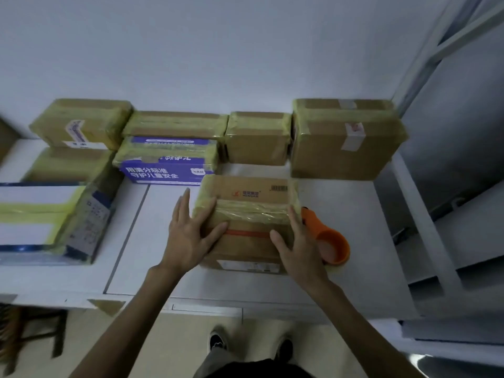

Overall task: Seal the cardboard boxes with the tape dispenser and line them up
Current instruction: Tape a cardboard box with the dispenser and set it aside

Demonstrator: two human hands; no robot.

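A person's left hand (188,236) and right hand (298,241), fingers straight, press opposite sides of a taped cardboard box (251,192) mid-table (152,241); an orange tape dispenser (331,241) lies just beside its right side, with sealed boxes (256,140) ranged behind.

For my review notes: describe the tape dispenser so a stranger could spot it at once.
On the white table, find the cardboard box under the left hand and right hand. The tape dispenser lies just right of it, beside the right hand. It is the only bright orange thing among taped brown boxes.
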